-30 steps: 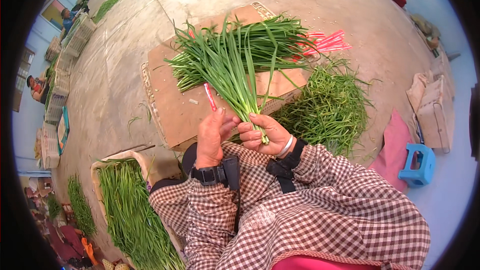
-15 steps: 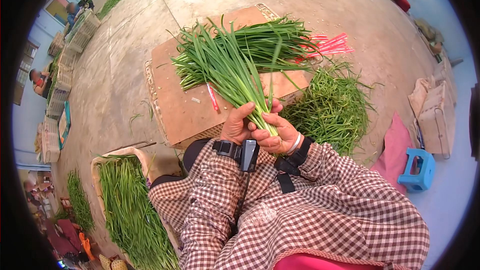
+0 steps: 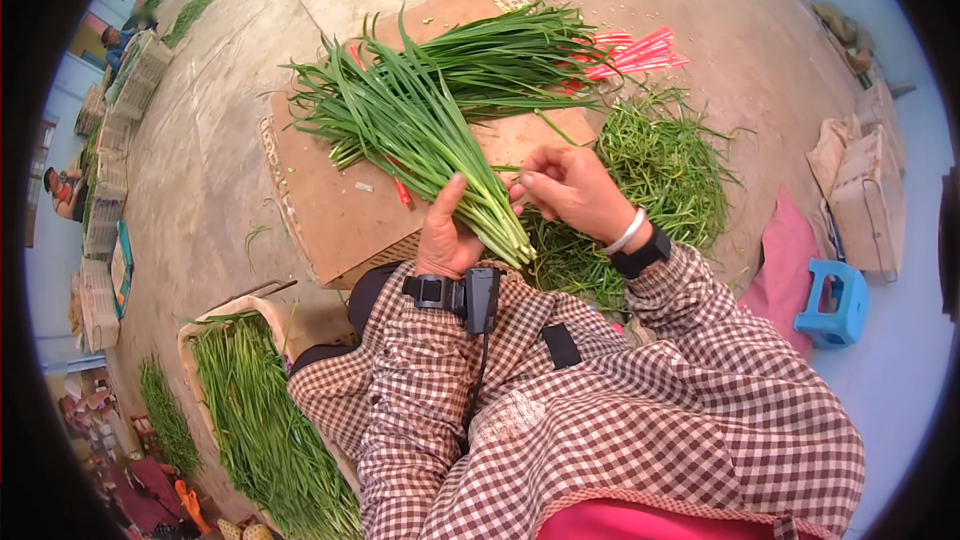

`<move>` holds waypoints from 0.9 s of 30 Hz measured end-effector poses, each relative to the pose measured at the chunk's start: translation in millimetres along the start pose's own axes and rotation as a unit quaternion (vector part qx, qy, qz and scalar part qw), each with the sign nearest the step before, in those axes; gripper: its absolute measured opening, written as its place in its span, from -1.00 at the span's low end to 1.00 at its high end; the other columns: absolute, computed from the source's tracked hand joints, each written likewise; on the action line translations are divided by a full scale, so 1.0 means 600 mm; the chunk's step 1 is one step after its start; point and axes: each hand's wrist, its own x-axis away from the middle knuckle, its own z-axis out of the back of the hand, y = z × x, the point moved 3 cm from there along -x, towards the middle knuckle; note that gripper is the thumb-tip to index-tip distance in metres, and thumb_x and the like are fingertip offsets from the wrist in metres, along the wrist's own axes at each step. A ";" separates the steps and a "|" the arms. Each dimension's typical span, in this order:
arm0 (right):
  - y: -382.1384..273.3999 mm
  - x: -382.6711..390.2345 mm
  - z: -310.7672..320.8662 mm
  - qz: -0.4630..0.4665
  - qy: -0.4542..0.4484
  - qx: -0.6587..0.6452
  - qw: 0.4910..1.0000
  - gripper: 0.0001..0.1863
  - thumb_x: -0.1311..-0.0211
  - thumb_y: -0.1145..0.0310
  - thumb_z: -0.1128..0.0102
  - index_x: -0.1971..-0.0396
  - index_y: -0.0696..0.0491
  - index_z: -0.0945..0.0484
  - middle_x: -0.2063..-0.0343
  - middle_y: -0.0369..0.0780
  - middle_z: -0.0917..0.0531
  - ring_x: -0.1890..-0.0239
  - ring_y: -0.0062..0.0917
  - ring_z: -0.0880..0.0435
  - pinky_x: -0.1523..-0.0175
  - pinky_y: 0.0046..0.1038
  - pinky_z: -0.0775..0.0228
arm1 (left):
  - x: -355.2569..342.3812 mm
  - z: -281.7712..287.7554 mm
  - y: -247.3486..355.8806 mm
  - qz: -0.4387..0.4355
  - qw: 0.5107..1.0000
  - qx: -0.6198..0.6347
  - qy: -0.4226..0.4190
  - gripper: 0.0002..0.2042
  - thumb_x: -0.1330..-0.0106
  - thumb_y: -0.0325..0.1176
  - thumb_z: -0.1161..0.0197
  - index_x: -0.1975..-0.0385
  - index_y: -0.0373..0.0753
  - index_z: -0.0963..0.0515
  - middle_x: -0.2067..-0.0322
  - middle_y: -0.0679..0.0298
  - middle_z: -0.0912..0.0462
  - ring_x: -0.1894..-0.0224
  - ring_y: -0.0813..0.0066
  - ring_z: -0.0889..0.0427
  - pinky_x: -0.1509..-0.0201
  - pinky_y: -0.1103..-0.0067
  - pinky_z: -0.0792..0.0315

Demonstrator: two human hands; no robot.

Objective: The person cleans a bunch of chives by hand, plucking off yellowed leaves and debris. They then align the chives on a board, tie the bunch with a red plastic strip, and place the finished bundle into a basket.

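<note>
My left hand (image 3: 450, 238) is closed round the pale stalk ends of a bunch of garlic chives (image 3: 430, 140), whose green leaves fan out to the far left. Just right of those stalks, my right hand (image 3: 582, 198) pinches thumb and fingers together. A thin green chive leaf (image 3: 506, 168) shows at its fingertips. The held bunch lies partly over another pile of garlic chives (image 3: 520, 60) on a brown board (image 3: 335, 215). Beyond that pile's right end are red-and-white tie strips (image 3: 642, 53). A short red strip (image 3: 402, 194) rests on the board, partly under the leaves.
Loose chive trimmings (image 3: 665, 165) are heaped right of the board. A cloth-lined basket (image 3: 277, 318) full of chives stands at lower left. On the right are a blue stool (image 3: 835, 304) and pink cloth (image 3: 785, 245). White crates (image 3: 145, 80) and seated people (image 3: 66, 190) line the left wall.
My right hand has let go of the stalks and moved up and right, now in a pinch. My left hand keeps the bunch, which has tilted left. The whole view has shifted slightly.
</note>
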 end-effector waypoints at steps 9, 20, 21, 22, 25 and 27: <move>0.007 -0.025 -0.038 0.085 0.004 0.154 0.984 -0.73 -0.02 0.50 -0.29 0.29 0.23 -0.44 0.51 -0.30 -0.53 0.46 -0.69 -0.52 0.34 -0.61 -0.44 | 0.009 0.018 -0.005 -0.063 0.997 -0.028 0.031 -0.53 -0.25 -0.25 -0.25 -0.11 -0.30 -0.34 0.00 0.12 -0.51 -0.03 0.24 -0.53 -0.12 0.33 -0.49; -0.016 -0.011 -0.039 0.212 0.115 0.322 0.916 -0.82 0.02 0.53 -0.26 0.36 0.14 -0.52 0.50 -0.18 -0.55 0.47 -0.40 -0.60 0.36 -0.43 -0.44 | 0.015 0.026 0.006 -0.005 0.993 0.113 -0.035 -0.56 -0.07 -0.61 -0.03 -0.04 -0.42 -0.36 0.04 0.02 -0.54 0.03 0.14 -0.57 -0.13 0.23 -0.46; -0.023 -0.007 -0.041 0.237 0.124 0.341 0.901 -0.84 0.02 0.48 -0.28 0.38 0.12 -0.54 0.51 -0.17 -0.57 0.47 -0.32 -0.61 0.36 -0.38 -0.44 | 0.015 0.025 0.006 -0.003 0.992 0.121 -0.039 -0.55 -0.05 -0.61 -0.04 -0.04 -0.42 -0.38 0.05 0.03 -0.54 0.02 0.14 -0.57 -0.15 0.24 -0.46; -0.028 -0.005 -0.045 0.261 0.133 0.360 0.886 -0.85 0.02 0.44 -0.30 0.40 0.10 -0.57 0.52 -0.15 -0.58 0.47 -0.25 -0.61 0.36 -0.33 -0.45 | 0.014 0.025 0.005 -0.003 0.992 0.121 -0.040 -0.55 -0.05 -0.61 -0.04 -0.04 -0.42 -0.38 0.05 0.03 -0.54 0.02 0.14 -0.57 -0.15 0.24 -0.46; -0.024 -0.011 -0.059 0.186 0.104 0.367 0.906 -0.82 -0.01 0.31 -0.30 0.45 0.10 -0.59 0.52 -0.12 -0.61 0.47 -0.21 -0.61 0.34 -0.29 -0.45 | 0.012 0.029 0.005 -0.017 0.995 0.101 -0.015 -0.55 -0.05 -0.59 -0.04 -0.04 -0.41 -0.37 0.05 0.06 -0.54 0.01 0.16 -0.55 -0.17 0.25 -0.43; -0.022 -0.017 -0.062 0.151 0.106 0.388 0.903 -0.81 -0.02 0.28 -0.29 0.46 0.10 -0.58 0.50 -0.12 -0.61 0.46 -0.21 -0.62 0.34 -0.28 -0.45 | 0.011 0.025 0.001 -0.005 0.992 0.110 -0.053 -0.55 -0.07 -0.60 -0.03 -0.05 -0.39 -0.37 0.03 0.08 -0.53 -0.02 0.18 -0.53 -0.20 0.26 -0.39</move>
